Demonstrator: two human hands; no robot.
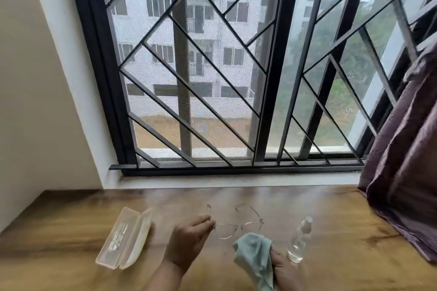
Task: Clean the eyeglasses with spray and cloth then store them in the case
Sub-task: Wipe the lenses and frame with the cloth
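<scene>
Nearest the camera, the right hand (283,269) grips a pale green cloth (254,253), fingers curled round its bunched folds. The left hand (186,241) pinches the eyeglasses (238,224) at one hinge corner, temples unfolded; whether the frame rests on the counter (71,231) or hangs just above it cannot be told. A clear spray bottle (299,241) stands upright just beside the right hand. The translucent case (127,237) lies open to the left. Beyond are a barred window (212,66) and a purple curtain (402,172). Risks: a one-corner pinch on so thin a frame may twist it under wiping pressure; a sweeping right hand could topple the bottle.
</scene>
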